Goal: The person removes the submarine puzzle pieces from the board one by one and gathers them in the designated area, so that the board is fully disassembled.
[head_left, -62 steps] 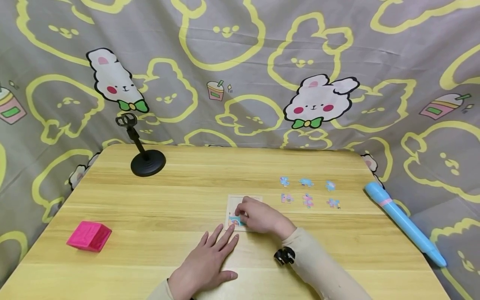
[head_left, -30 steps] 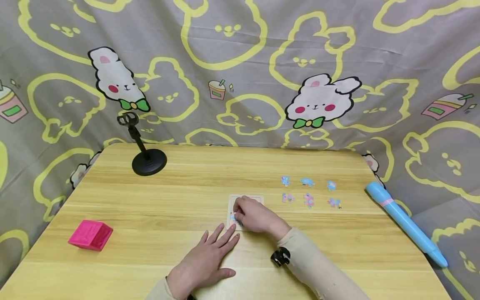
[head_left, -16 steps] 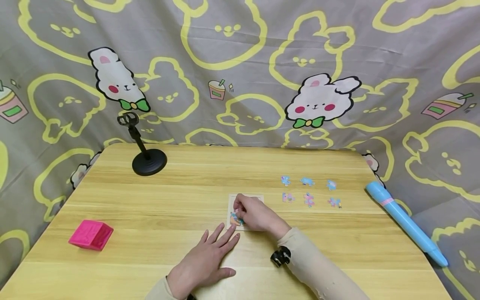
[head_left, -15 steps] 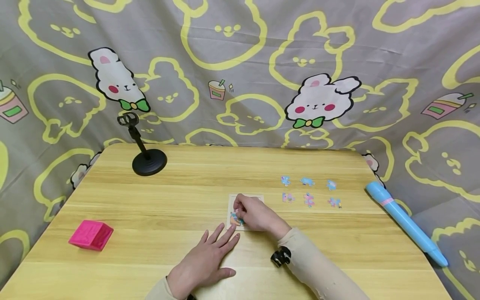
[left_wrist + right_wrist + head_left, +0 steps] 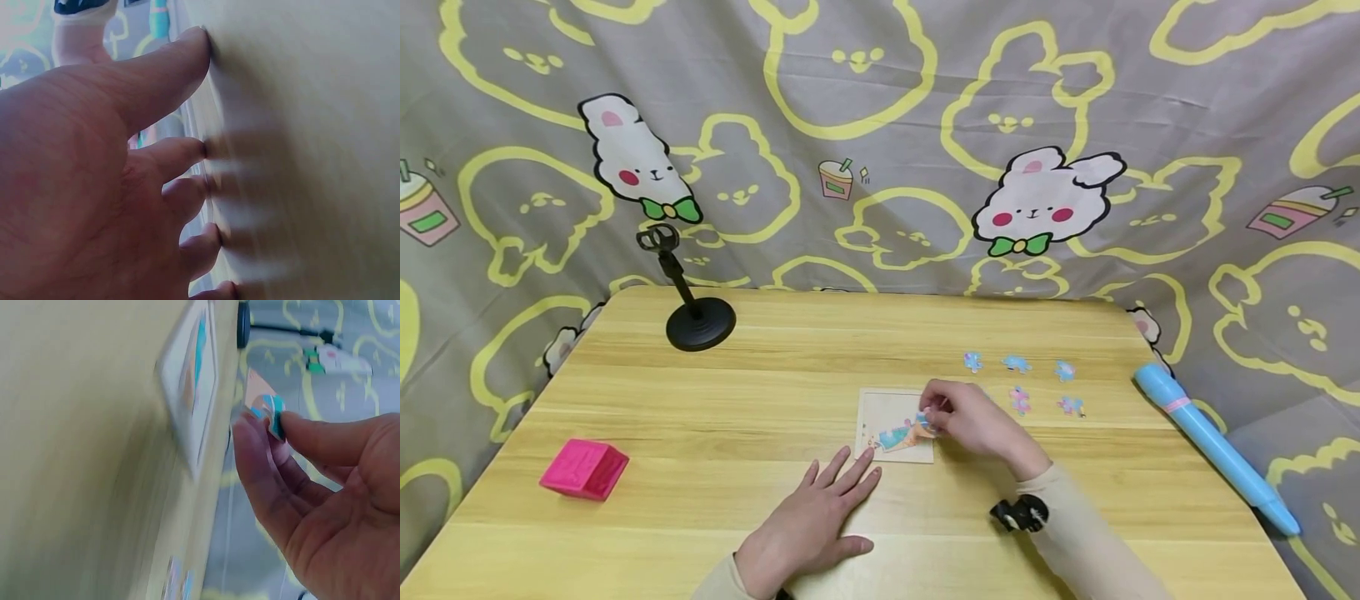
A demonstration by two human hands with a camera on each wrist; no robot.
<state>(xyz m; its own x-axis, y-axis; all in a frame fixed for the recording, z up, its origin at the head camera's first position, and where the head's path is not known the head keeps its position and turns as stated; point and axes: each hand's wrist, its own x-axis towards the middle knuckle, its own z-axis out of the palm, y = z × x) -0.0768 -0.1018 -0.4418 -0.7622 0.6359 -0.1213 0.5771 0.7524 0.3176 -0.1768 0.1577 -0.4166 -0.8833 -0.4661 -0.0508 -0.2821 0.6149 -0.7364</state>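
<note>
My right hand [image 5: 973, 417] pinches a jigsaw piece [image 5: 265, 403], orange and blue, between thumb and fingers. It holds the piece raised over the right side of the square puzzle board [image 5: 886, 408]. On the board's lower part lies a teal and orange piece [image 5: 893, 438], partly overlapped by the held one in the head view. My left hand [image 5: 808, 521] lies with spread, straight fingers on the table, its fingertips at the board's near left edge. In the left wrist view those fingertips [image 5: 205, 150] touch down along the tabletop.
Several loose jigsaw pieces [image 5: 1017, 364] lie in two rows right of the board; my right hand hides one. A black stand [image 5: 700, 325] is at back left, a pink cube [image 5: 583, 469] at left. A blue microphone-shaped object [image 5: 1213, 446] lies along the table's right edge.
My right hand has moved right from the board's lower left, carrying the orange and blue piece up off it. The teal piece is uncovered. My left hand stays in place.
</note>
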